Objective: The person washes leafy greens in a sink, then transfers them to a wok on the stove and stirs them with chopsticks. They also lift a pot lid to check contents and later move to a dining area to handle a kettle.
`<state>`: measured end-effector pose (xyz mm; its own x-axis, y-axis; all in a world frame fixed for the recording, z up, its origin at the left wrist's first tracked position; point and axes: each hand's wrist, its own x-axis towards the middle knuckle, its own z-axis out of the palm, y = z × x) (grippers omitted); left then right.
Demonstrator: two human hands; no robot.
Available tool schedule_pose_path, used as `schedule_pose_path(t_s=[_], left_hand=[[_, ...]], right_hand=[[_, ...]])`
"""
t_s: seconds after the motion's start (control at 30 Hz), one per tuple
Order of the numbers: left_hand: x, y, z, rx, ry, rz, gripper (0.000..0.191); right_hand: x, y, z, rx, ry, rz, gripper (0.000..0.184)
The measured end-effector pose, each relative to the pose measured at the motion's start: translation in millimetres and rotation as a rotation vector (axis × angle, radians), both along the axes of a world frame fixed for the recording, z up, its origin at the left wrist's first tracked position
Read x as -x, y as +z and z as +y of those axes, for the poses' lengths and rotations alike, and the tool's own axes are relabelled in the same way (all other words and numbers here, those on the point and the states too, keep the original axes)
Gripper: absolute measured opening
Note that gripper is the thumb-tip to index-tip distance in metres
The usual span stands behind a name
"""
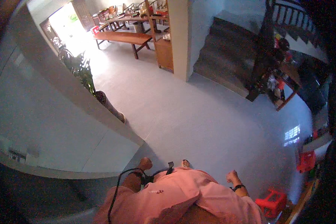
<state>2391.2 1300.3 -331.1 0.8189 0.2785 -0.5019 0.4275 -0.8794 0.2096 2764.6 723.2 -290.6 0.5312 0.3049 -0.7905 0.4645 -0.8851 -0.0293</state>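
My left hand (145, 163) hangs low at my side, close to the lower corner of a tiled wall (112, 151). Its fingers look curled, with no object showing in them. A black cable (116, 193) loops past that wrist and over my pink shirt (182, 187). On the other side, my right hand (233, 177) is held out over the floor, fingers curled in and nothing visible in the grip. A dark band (238, 187) circles the right wrist. Nearest to that arm is a red plastic stool (271, 202). One sandalled foot (185, 163) shows below my shirt.
Pale floor (179, 112) stretches ahead. A potted plant (81, 70) stands along the left wall. Farther off are a wooden bench (123, 37), a wooden shelf unit (163, 53) and a bright doorway (70, 28). Dark stairs (226, 53) rise at right; another red stool (306, 161) is below.
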Motion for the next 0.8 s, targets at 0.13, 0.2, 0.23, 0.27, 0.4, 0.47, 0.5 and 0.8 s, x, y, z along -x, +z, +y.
schedule_pose_path(t_s=[0.13,0.2,0.23,0.27,0.4,0.47,0.5,0.8], left_hand=[[-32,22,36,0.395,0.752,-0.147,0.030],[-51,22,61,0.438,0.919,-0.153,0.031],[-64,21,71,0.473,1.019,-0.121,0.031],[-71,21,79,0.444,1.086,-0.088,0.029],[-105,-4,162,0.418,0.906,0.053,0.034],[-129,-13,215,0.350,0.930,0.099,0.038],[-136,-14,239,0.327,0.933,0.153,0.040],[-315,41,513,0.151,0.703,-0.060,0.036]], right_hand=[[-136,4,157,-0.166,-0.021,-0.147,0.024],[-184,7,255,-0.317,0.016,-0.192,0.030],[-205,10,299,-0.441,0.066,-0.256,0.031],[-221,17,341,-0.499,0.081,-0.231,0.031],[-260,29,490,-0.588,0.059,-0.168,0.032],[-286,41,561,-0.491,0.084,-0.091,0.036],[-292,48,584,-0.498,0.142,-0.094,0.036],[-384,118,803,-0.732,0.057,-0.033,0.032]])
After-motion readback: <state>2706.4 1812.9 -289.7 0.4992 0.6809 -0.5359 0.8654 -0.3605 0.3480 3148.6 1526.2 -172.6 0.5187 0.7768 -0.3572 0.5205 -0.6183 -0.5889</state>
